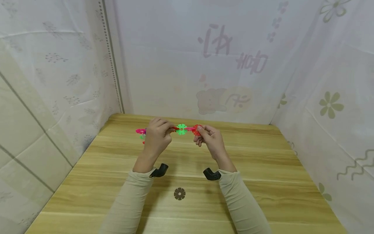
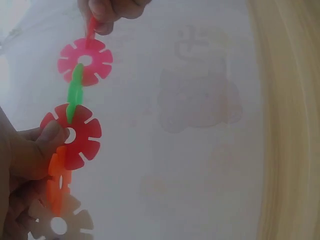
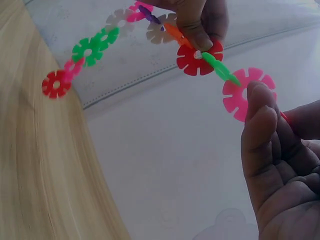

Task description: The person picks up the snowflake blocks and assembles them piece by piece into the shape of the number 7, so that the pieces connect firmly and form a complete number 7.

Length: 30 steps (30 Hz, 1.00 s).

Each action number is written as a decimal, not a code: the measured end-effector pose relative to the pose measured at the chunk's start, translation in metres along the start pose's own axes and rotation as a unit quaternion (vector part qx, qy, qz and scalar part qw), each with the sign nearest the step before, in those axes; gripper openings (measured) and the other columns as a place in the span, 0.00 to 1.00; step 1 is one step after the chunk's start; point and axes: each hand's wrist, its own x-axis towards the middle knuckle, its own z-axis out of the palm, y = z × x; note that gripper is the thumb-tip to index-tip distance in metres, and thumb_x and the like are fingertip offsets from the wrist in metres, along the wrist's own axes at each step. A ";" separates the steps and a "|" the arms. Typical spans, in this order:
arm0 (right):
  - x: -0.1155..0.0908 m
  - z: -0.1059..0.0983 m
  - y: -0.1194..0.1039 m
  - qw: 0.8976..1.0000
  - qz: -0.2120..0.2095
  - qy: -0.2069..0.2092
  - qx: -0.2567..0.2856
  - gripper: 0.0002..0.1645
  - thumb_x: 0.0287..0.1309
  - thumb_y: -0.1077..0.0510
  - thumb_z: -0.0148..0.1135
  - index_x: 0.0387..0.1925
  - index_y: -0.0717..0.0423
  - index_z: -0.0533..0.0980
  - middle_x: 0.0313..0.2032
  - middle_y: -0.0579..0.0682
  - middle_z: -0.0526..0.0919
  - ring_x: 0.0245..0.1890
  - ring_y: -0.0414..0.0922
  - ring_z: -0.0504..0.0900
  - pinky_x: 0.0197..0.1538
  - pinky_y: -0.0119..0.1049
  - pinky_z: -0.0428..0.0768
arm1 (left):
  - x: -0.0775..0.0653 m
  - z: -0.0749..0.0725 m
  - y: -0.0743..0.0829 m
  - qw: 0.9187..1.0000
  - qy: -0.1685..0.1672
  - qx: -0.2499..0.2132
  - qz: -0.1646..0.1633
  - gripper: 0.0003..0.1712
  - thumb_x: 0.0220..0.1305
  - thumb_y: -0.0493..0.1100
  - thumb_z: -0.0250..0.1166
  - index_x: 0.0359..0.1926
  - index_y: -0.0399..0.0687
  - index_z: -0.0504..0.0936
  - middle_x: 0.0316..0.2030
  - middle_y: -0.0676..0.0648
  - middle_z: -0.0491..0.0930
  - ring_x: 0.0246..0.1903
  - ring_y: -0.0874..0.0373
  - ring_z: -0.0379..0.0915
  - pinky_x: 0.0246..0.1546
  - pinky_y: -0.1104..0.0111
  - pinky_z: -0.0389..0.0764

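A chain of slotted plastic snowflake discs stretches between my hands above the table. My left hand [image 1: 158, 134] pinches a red disc [image 2: 82, 147] partway along the chain. From it run a green disc [image 1: 178, 131] and a pink disc [image 2: 102, 62], linked edge into slot. My right hand [image 1: 212, 139] holds the red disc [image 1: 195, 130] at this end between thumb and fingers. On the far side of the left hand are an orange disc [image 2: 57, 195] and a clear disc [image 2: 75, 225]. The chain's other end hangs past them, finishing in a red disc [image 3: 50, 90].
A single dark grey snowflake disc [image 1: 176, 195] lies on the wooden table [image 1: 263, 195] between the forearms. Patterned cloth [image 1: 163, 71] hangs behind the table and along both sides. Each wrist carries a black camera mount [image 1: 160, 171].
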 end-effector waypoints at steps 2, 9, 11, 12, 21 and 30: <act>0.001 0.000 -0.001 1.000 -0.007 0.000 0.004 0.20 0.72 0.50 0.60 0.36 0.67 0.77 0.23 0.57 0.83 0.21 0.46 0.80 0.24 0.34 0.80 | 0.001 -0.002 0.000 1.000 -0.002 -0.005 0.002 0.05 0.52 0.27 0.75 0.27 0.39 0.88 0.27 0.45 0.85 0.33 0.47 0.78 0.49 0.57 0.76; 0.002 -0.001 0.004 0.999 -0.008 -0.015 0.034 0.19 0.74 0.52 0.57 0.35 0.65 0.74 0.24 0.55 0.83 0.21 0.45 0.81 0.23 0.34 0.81 | 0.002 -0.007 0.002 1.000 -0.031 -0.001 0.005 0.03 0.56 0.32 0.74 0.30 0.42 0.88 0.31 0.47 0.84 0.37 0.49 0.78 0.47 0.56 0.76; 0.002 -0.002 0.005 0.999 0.000 -0.017 0.038 0.19 0.74 0.51 0.57 0.35 0.64 0.75 0.24 0.55 0.84 0.21 0.45 0.81 0.24 0.34 0.81 | 0.001 -0.008 0.002 0.999 -0.036 0.008 0.007 0.02 0.57 0.34 0.74 0.31 0.43 0.88 0.32 0.47 0.84 0.38 0.49 0.77 0.46 0.55 0.76; 0.002 -0.003 0.006 0.999 0.005 -0.017 0.041 0.19 0.74 0.51 0.57 0.35 0.64 0.75 0.24 0.55 0.84 0.21 0.45 0.81 0.24 0.34 0.81 | 0.001 -0.008 0.002 0.999 -0.037 0.014 0.007 0.01 0.58 0.35 0.74 0.32 0.43 0.89 0.33 0.47 0.84 0.39 0.48 0.77 0.47 0.55 0.75; 0.003 -0.005 0.010 0.997 0.021 -0.027 0.063 0.19 0.75 0.50 0.55 0.41 0.65 0.76 0.26 0.54 0.84 0.23 0.45 0.82 0.27 0.34 0.82 | 0.000 -0.009 -0.001 0.998 -0.047 0.041 0.009 0.07 0.60 0.46 0.73 0.34 0.48 0.89 0.34 0.50 0.85 0.42 0.49 0.76 0.49 0.51 0.72; 0.000 0.007 0.011 0.999 0.023 -0.019 0.043 0.22 0.73 0.50 0.58 0.42 0.69 0.75 0.27 0.57 0.86 0.24 0.45 0.84 0.28 0.35 0.84 | 0.001 -0.004 0.000 1.000 0.001 0.028 0.010 0.03 0.60 0.37 0.73 0.29 0.43 0.89 0.31 0.48 0.86 0.38 0.48 0.79 0.50 0.52 0.74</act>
